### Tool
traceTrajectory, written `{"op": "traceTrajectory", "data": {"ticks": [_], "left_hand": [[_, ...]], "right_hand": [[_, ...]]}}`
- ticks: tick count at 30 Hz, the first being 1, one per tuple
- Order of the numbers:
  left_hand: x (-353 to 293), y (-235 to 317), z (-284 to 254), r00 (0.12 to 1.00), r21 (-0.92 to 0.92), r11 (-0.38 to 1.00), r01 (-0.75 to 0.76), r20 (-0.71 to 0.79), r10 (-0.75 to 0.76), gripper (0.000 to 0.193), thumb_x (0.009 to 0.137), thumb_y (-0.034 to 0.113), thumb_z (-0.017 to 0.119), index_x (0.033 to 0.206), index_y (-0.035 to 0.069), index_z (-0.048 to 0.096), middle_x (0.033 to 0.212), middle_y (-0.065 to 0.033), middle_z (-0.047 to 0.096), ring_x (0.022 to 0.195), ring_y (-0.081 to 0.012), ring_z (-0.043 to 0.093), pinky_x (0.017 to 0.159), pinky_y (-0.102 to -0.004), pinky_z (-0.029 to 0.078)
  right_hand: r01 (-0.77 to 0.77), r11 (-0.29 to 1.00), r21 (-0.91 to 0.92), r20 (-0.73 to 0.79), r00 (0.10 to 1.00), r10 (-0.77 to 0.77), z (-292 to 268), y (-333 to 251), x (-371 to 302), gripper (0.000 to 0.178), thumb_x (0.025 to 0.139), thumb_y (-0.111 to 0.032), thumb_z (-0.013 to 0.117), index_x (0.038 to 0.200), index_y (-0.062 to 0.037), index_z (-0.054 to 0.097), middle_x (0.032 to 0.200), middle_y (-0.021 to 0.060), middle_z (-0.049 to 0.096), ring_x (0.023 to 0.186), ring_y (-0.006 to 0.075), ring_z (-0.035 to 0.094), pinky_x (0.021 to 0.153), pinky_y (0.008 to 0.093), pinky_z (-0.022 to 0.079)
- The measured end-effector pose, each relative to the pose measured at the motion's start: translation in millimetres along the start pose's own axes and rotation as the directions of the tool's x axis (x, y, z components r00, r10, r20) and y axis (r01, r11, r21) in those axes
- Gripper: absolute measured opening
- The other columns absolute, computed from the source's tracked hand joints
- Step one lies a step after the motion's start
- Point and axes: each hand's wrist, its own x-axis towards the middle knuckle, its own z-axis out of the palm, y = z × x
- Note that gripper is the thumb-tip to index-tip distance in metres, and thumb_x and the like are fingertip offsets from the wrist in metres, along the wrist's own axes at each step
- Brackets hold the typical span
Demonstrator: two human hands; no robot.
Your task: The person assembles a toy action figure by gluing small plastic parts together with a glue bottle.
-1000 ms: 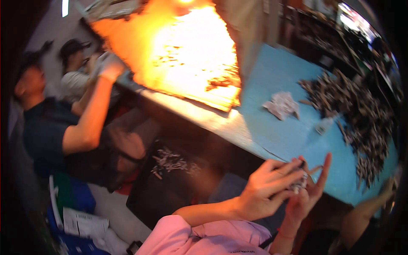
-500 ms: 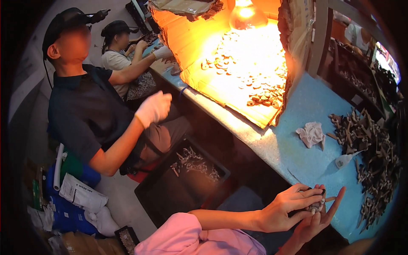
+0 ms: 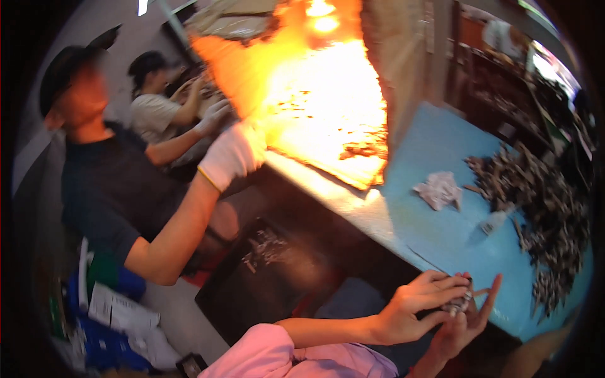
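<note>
Two hands on one small grey part [image 3: 458, 303] in the head view, our only view now. We have it held up just off the near edge of the blue tabletop [image 3: 403, 220].

Left hand [image 3: 413, 305]: fingers laid together over the part, thumb underneath, pinching it. Right hand [image 3: 460, 331]: thumb pressed to the part from below, index finger stuck up away from it. We read that as left clamping, right backing it up so it can't roll. Raised finger probably just keeps out of the way. Thin tan piece [image 3: 481, 292] pokes out between part and finger; can't tell if it's attached. Fingers hide most of the part.

Dark pile [image 3: 535, 220] is heaped on the table's far right, likely so we can reach it without crowding the hands. Crumpled pale cloth [image 3: 438, 190] and small whitish container [image 3: 496, 219] lie near it, probably for quick grabs.

Cardboard box [image 3: 409, 88] hoods a glowing lamp [image 3: 321, 19] over more pieces, presumably to hold the heat in. Black tray [image 3: 293, 277] with small bits sits below table level. Co-worker's gloved hand [image 3: 230, 154] is by the box; blur, so we can't tell contact.
</note>
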Motion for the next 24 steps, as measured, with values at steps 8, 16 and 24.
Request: {"op": "traceTrajectory", "data": {"ticks": [8, 16, 24], "left_hand": [[5.8, 2.1, 2.0, 0.993, 0.033, 0.995, 0.093, 0.064, -0.095, 0.045, 0.063, -0.011, 0.064, 0.107, -0.003, 0.06, 0.111, -0.0177, 0.059, 0.096, -0.0289, 0.055, 0.085, -0.0341, 0.044], [-2.6, 0.3, 18.6, 0.966, -0.179, 0.952, 0.25, 0.108, -0.233, 0.047, 0.076, 0.001, 0.066, 0.12, -0.005, 0.048, 0.116, -0.0198, 0.051, 0.107, -0.0247, 0.051, 0.087, -0.0326, 0.045], [-4.9, 1.2, 22.4, 0.966, -0.208, 0.943, 0.259, 0.064, -0.251, 0.052, 0.076, 0.001, 0.067, 0.123, -0.005, 0.045, 0.115, -0.0208, 0.053, 0.109, -0.0273, 0.051, 0.089, -0.0346, 0.044]], "right_hand": [[-0.066, 0.971, 0.231, 0.117, 0.992, 0.04, -16.6, 8.2, 0.5, 0.087, 0.071, -0.001, 0.067, 0.139, 0.0014, 0.012, 0.112, 0.0242, 0.055, 0.106, 0.0245, 0.053, 0.091, 0.0334, 0.041], [-0.021, 0.966, 0.259, 0.141, 0.99, -0.016, -31.9, -0.4, -0.5, 0.08, 0.073, 0.006, 0.063, 0.138, 0.0018, 0.016, 0.114, 0.0257, 0.053, 0.11, 0.0244, 0.051, 0.095, 0.0358, 0.038], [0.016, 0.975, 0.222, 0.15, 0.987, -0.05, -33.1, 1.4, 0.0, 0.08, 0.073, 0.007, 0.063, 0.138, 0.0015, 0.016, 0.115, 0.0239, 0.054, 0.109, 0.0227, 0.051, 0.096, 0.0353, 0.038]]}}
